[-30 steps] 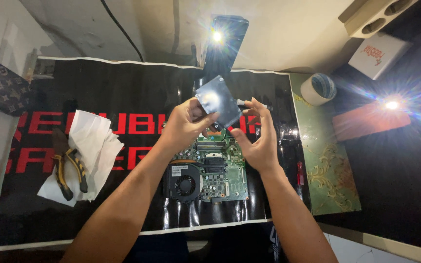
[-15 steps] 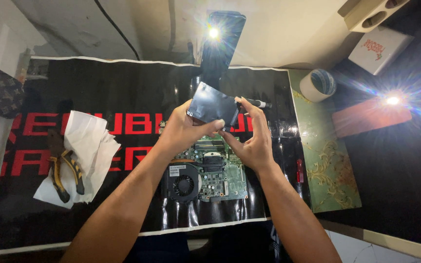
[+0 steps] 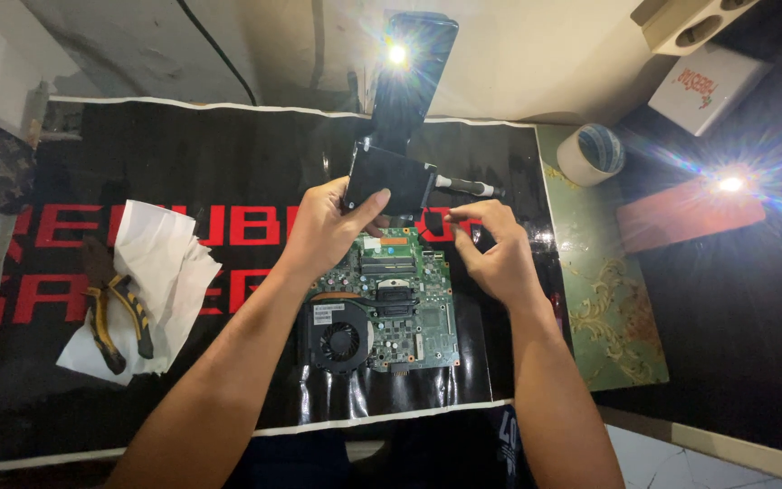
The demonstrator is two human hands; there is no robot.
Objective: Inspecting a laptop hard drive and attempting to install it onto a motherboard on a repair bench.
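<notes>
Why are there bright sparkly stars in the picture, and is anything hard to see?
Head view: two lamps flare into starbursts, one on the dark stand at the top and one at the right, washing out that side; the circuit board and pliers are sharp; the left hand holds a dark flat drive, its surface nearly featureless.

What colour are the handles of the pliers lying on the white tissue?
The pliers have yellow-and-black handles, seen in the head view, left of the circuit board.
</notes>
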